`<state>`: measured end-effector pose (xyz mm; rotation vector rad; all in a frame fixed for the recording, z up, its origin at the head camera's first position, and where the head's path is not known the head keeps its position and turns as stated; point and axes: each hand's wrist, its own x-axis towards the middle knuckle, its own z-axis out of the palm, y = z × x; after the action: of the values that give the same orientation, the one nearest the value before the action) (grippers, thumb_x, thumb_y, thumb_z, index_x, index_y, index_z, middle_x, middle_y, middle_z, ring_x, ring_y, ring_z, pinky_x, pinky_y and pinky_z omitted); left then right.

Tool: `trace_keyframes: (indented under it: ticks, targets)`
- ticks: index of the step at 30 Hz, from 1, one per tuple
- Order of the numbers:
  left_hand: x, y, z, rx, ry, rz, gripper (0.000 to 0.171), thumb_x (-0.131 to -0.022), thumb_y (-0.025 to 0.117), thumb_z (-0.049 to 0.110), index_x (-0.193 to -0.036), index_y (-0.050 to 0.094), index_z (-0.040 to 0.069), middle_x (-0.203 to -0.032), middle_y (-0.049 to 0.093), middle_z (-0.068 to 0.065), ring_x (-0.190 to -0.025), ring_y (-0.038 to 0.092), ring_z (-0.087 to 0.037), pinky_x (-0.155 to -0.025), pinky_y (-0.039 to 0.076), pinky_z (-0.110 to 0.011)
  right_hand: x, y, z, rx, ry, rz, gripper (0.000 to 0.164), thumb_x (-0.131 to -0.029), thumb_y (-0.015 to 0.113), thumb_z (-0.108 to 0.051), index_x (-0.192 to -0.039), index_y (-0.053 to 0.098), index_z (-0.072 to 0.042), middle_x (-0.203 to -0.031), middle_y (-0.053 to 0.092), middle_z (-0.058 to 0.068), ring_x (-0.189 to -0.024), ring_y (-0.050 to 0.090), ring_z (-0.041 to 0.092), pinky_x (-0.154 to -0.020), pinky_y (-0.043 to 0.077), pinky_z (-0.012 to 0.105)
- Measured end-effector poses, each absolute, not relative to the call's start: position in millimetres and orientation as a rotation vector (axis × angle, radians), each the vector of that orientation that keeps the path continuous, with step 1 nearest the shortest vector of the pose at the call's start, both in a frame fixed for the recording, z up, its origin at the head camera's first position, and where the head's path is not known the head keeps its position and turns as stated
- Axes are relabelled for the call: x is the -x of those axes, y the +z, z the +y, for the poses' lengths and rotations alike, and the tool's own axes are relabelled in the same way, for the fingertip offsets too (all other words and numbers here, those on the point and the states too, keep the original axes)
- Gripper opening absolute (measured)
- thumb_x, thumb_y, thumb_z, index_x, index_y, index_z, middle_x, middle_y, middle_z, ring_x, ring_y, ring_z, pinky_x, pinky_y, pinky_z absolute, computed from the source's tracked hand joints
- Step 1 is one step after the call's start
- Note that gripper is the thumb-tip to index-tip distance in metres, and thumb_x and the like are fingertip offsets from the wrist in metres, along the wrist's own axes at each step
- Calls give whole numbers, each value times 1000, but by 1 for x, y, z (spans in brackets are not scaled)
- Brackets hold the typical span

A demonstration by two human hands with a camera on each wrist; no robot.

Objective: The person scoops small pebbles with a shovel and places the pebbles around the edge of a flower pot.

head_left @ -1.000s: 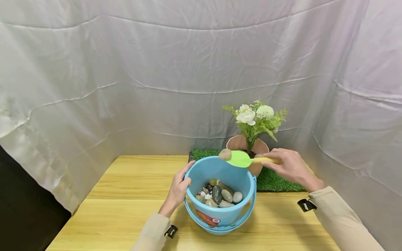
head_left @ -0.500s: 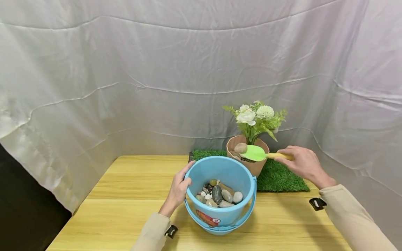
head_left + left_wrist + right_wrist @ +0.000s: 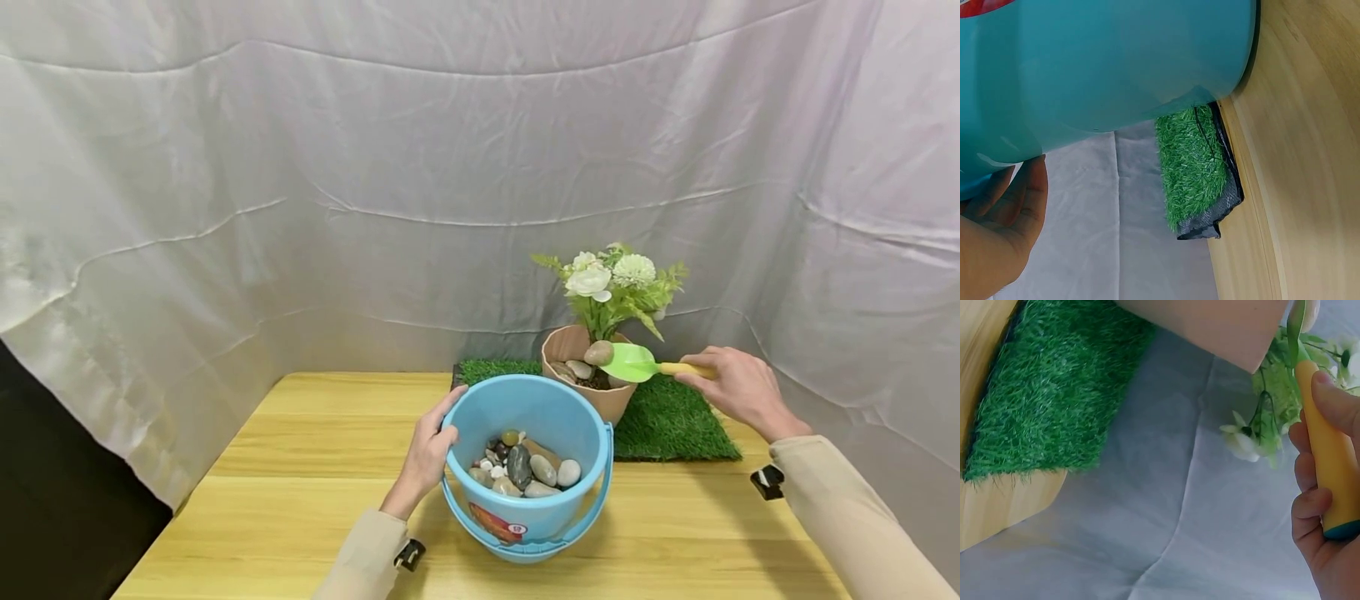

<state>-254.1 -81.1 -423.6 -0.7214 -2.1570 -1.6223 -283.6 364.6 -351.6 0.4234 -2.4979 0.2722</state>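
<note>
My right hand (image 3: 742,387) grips the yellow handle of a small green-bladed shovel (image 3: 632,363), fingers wrapped round it in the right wrist view. A brownish stone (image 3: 599,353) lies at the blade's tip, over the pinkish flower pot (image 3: 609,406). Inside the pot are other stones (image 3: 579,368), dark soil and the stems of white flowers (image 3: 588,279). With my left hand (image 3: 426,450) I hold the left rim of a blue bucket (image 3: 525,392), thumb at the rim and fingers against its outer wall. Several stones (image 3: 542,470) of mixed sizes lie in the bucket.
The pot stands on a green turf mat (image 3: 675,425) at the back right of the wooden table (image 3: 322,442). Grey cloth (image 3: 420,167) hangs behind and at both sides. The bucket's handle (image 3: 551,546) hangs down at its front.
My right hand has carried the shovel and its stone rightward, from above the bucket's far rim to over the pot. The left hand and the bucket have stayed in place.
</note>
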Motion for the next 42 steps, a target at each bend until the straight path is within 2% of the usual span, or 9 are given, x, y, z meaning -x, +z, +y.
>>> trace_keyframes:
  ticks: [20, 29, 35, 42]
  targets:
    - [255, -425, -82, 708, -1648, -2157, 63, -73, 38, 2, -135, 43, 9, -130, 49, -5, -104, 51, -20, -80, 42, -38, 290, -347, 370, -426, 185, -2423, 33, -75, 70, -35, -99, 71, -12, -83, 63, 2, -61, 49, 15, -45, 36, 31]
    - [254, -426, -81, 696, -1659, -2154, 64, -72, 38, 1, -133, 45, 20, -130, 49, -4, -105, 51, -19, -80, 41, -38, 290, -353, 369, -432, 180, -2486, 30, -75, 69, -35, -97, 71, -15, -83, 64, 1, -60, 49, 13, -44, 36, 29]
    - [254, -425, -81, 705, -1655, -2143, 64, -72, 38, 2, -135, 45, 14, -131, 48, -5, -110, 50, -21, -85, 42, -41, 289, -356, 367, -464, 192, -2499, 29, -77, 68, -35, -97, 70, -14, -76, 62, -3, -53, 45, 9, -42, 33, 29]
    - [254, -425, -82, 714, -1655, -2158, 63, -73, 38, 0, -136, 43, 11, -132, 47, -5, -113, 49, -21, -87, 41, -42, 286, -361, 359, -493, 240, -2528, 30, -81, 63, -40, -96, 70, -15, -75, 63, -3, -51, 43, 8, -44, 33, 29]
